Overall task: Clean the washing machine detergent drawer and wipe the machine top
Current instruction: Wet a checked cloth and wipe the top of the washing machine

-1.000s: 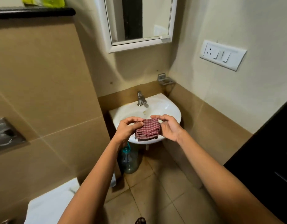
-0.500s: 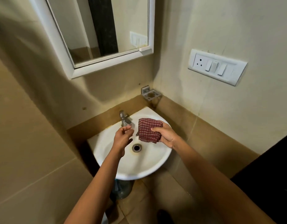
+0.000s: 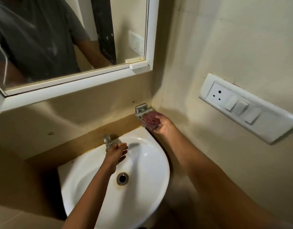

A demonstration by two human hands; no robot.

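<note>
A folded red-and-white checked cloth (image 3: 150, 120) is gripped in my right hand (image 3: 162, 125), held up at the back right corner, against the metal soap holder (image 3: 141, 110) on the wall. My left hand (image 3: 117, 153) reaches over the white basin (image 3: 150, 164) to the chrome tap (image 3: 107, 140), its fingers lying on the spout; whether they curl round it is unclear. No water runs. The washing machine and its drawer are out of sight.
A white-framed mirror (image 3: 73, 85) hangs above the basin and reflects a person in a grey shirt. A white socket and switch plate (image 3: 244, 106) sits on the right wall. The drain (image 3: 122, 178) is in the basin's middle.
I have come closer to the basin. My right hand carried the cloth from above the basin up to the soap holder. My left hand let go of the cloth and reached the tap.
</note>
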